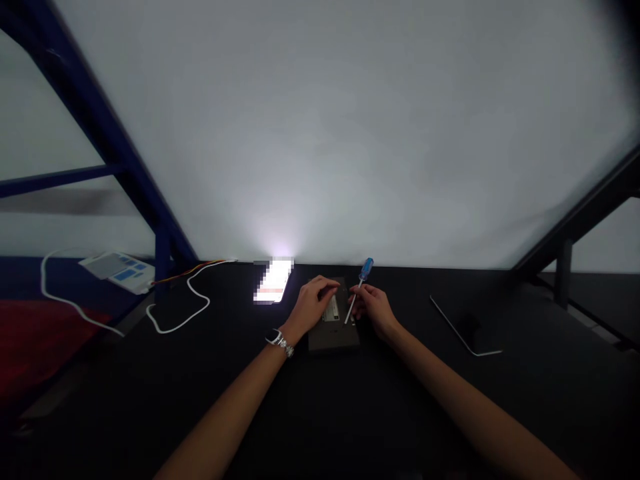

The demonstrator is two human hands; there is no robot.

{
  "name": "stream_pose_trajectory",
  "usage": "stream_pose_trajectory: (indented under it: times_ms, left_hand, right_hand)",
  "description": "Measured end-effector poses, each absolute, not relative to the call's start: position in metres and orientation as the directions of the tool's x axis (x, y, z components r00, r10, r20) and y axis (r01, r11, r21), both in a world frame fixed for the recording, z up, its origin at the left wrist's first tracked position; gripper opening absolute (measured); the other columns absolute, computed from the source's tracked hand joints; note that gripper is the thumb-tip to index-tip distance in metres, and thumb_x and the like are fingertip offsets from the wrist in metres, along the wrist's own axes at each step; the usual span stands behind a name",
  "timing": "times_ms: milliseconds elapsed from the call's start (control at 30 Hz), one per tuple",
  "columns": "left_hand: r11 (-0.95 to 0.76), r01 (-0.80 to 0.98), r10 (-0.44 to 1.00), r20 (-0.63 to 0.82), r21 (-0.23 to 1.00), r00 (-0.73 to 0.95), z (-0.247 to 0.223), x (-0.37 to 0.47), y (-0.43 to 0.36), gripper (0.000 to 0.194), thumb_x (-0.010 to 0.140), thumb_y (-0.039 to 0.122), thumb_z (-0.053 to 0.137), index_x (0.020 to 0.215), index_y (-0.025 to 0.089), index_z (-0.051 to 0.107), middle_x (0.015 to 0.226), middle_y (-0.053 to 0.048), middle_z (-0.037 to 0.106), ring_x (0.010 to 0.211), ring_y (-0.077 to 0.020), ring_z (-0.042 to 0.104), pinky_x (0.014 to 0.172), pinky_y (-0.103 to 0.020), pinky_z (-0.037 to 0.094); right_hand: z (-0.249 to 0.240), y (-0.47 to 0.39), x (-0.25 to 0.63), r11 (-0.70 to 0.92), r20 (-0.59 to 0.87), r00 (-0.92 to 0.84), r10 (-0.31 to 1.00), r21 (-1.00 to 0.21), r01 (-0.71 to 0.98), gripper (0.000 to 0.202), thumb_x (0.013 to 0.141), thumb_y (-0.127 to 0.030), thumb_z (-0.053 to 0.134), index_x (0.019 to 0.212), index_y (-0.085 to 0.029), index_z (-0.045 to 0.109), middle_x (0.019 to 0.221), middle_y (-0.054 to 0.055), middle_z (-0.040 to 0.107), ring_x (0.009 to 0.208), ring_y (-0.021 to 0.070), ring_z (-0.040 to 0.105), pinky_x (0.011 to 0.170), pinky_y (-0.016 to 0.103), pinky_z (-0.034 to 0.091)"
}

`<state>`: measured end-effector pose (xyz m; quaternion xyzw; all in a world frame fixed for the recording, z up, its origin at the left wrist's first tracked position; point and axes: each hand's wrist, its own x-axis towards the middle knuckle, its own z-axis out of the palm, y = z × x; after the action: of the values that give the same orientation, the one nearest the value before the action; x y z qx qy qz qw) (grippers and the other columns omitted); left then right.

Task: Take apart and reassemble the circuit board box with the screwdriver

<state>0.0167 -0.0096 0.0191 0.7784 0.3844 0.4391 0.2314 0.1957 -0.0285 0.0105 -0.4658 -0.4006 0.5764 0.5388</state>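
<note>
My right hand (376, 309) is gripping 1 screwdriver (367, 269) over 1 dark case (333, 342). My left hand (311, 305) is overlapping it; I cannot tell its grasp.

Couldn't read the label on the dark box (333, 341), way too small, and the left hand (314, 303) hid part of it. The phone screen (273, 281) was just blocky blur, and both forearms got cut off at the bottom.

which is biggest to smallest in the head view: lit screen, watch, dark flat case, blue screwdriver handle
1. Dark flat case, though partly covered
2. Lit screen
3. Watch and blue screwdriver handle: too alike in size to rank
</note>
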Motion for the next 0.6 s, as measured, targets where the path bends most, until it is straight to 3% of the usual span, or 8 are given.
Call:
stream_pose_trajectory:
  times_ms: [233, 600]
  left_hand:
    - [-0.567, 0.323, 0.821, 0.493, 0.757, 0.286, 0.016, 0.035, -0.004, 0.016, 0.088, 0.03, 0.062, 0.093, 0.02, 0.073, 0.083, -0.003, 0.065, 0.075, -0.0149, 0.058, 0.068, -0.026, 0.045]
    - [-0.563, 0.24, 0.826, 0.529, 0.791, 0.192, 0.011, 0.046, -0.004, 0.014, 0.085, 0.029, 0.066, 0.087, 0.019, 0.074, 0.08, -0.003, 0.064, 0.07, -0.0141, 0.057, 0.064, -0.026, 0.045]
  right_hand:
    - [0.009, -0.037, 0.2, -0.062, -0.066, 0.029, 0.997, -0.992, -0.111, 0.023, 0.072, -0.038, 0.066, 0.07, -0.016, 0.058, 0.06, 0.001, 0.067, 0.033, 0.0056, 0.047, 0.03, 0.016, 0.029]
    - [0.009, -0.04, 0.216, -0.086, -0.089, 0.021, 0.996, -0.988, -0.129, 0.022, 0.07, -0.037, 0.066, 0.073, -0.016, 0.061, 0.053, -0.002, 0.062, 0.031, 0.007, 0.044, 0.03, 0.018, 0.03]
